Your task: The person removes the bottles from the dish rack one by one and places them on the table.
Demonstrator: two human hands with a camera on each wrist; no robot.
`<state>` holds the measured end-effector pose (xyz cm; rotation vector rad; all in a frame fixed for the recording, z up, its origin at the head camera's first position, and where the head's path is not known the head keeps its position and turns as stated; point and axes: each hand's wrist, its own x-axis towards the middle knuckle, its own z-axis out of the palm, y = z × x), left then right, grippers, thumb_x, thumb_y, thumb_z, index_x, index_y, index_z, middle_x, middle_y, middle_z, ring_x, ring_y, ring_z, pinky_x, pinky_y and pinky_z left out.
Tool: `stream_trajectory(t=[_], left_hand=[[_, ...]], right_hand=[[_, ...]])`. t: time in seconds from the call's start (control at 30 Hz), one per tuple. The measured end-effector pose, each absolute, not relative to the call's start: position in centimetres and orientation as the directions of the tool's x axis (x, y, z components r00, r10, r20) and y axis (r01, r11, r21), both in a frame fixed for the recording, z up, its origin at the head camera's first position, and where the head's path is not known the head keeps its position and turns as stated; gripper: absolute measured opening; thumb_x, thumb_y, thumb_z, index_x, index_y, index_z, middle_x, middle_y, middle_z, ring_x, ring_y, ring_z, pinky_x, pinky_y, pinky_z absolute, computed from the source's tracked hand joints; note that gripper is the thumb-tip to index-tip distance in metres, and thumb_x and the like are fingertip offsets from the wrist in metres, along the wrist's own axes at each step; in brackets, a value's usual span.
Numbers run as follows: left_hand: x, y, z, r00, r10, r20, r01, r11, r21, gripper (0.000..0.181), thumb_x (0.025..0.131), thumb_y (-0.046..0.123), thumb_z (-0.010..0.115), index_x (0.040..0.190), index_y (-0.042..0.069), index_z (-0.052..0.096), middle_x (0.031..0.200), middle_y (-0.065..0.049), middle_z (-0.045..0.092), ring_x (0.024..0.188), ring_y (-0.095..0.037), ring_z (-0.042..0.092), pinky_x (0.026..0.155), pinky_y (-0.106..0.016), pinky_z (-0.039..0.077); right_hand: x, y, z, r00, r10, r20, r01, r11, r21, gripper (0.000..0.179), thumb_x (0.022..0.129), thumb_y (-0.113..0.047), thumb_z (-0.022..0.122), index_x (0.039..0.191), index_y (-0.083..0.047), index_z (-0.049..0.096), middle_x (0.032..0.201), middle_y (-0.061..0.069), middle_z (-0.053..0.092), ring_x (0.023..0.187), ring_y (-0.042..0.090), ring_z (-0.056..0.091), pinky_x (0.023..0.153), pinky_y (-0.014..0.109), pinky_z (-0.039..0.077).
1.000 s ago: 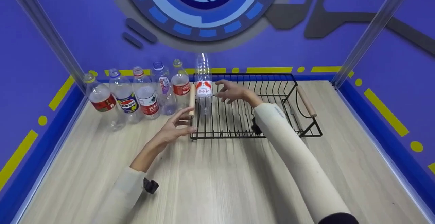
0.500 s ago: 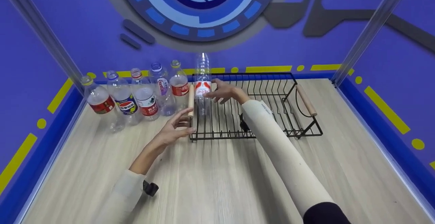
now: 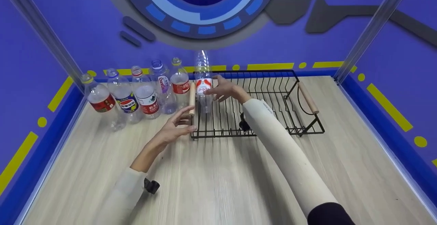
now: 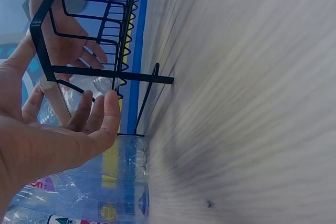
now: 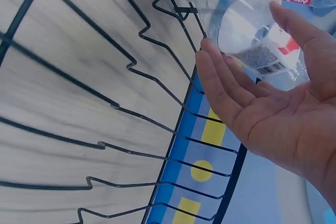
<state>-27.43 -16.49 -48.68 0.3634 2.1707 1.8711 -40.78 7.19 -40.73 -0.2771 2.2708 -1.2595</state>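
Observation:
A clear plastic bottle [image 3: 203,85] with a red and white label stands upright in the left end of the black wire rack [image 3: 232,137]. My right hand [image 3: 227,88] grips it lightly from the right. The right wrist view shows the bottle [image 5: 241,24] between the thumb and fingers of this hand [image 5: 278,103]. At the rack's left end, my left hand [image 3: 172,129] has its loosely bent fingers beside the wooden handle [image 3: 192,97] and its thumb by the front corner. The left wrist view shows this hand [image 4: 63,140] next to the rack's end; firm contact cannot be seen.
Several empty, capless bottles stand in a row left of the rack, from a red-labelled one [image 3: 102,103] to another red-labelled one [image 3: 181,87] beside the handle. A second wooden handle [image 3: 308,98] is on the rack's right. Blue walls [image 3: 273,47] enclose the table.
My right hand has moved left from just beside the bottle onto it. The bottle, the rack and my left hand have kept their places; the head view has shifted slightly.

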Motion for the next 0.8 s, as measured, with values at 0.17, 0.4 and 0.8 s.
stream_trajectory(t=[0.17, 0.4, 0.8], left_hand=[[-27.4, -16.4, -48.7, -0.937, 0.350, -0.017, 0.036, 0.144, 0.989, 0.074, 0.093, 0.018, 0.076, 0.156, 0.026, 0.041, 0.150, -0.018, 0.044, 0.133, -0.035, 0.044, 0.096, -0.036, 0.049], [-27.4, -16.4, -48.9, -0.939, 0.344, -0.022, 0.030, 0.147, 0.989, 0.073, 0.093, 0.017, 0.075, 0.157, 0.026, 0.040, 0.150, -0.020, 0.043, 0.131, -0.032, 0.046, 0.095, -0.036, 0.050], [-27.3, -16.3, -48.6, -0.936, 0.349, -0.038, 0.016, 0.150, 0.989, 0.075, 0.094, 0.017, 0.075, 0.158, 0.027, 0.038, 0.147, -0.017, 0.046, 0.124, -0.025, 0.048, 0.091, -0.032, 0.052]], right_hand=[[-40.3, 8.3, -40.5, -0.843, -0.419, -0.339, 0.078, 0.526, -0.847, 0.085, 0.096, -0.028, 0.073, 0.160, -0.014, 0.018, 0.138, 0.025, 0.058, 0.110, 0.036, 0.066, 0.105, 0.051, 0.052], [-40.1, 10.3, -40.5, -0.839, -0.418, -0.347, 0.125, 0.473, -0.872, 0.079, 0.094, -0.025, 0.074, 0.157, -0.012, 0.028, 0.125, 0.020, 0.063, 0.088, 0.026, 0.070, 0.099, 0.047, 0.056], [-39.7, 14.5, -39.8, -0.849, -0.423, -0.315, 0.157, 0.368, -0.916, 0.077, 0.097, -0.025, 0.072, 0.157, -0.008, 0.029, 0.130, 0.018, 0.058, 0.108, 0.027, 0.066, 0.096, 0.042, 0.058]])
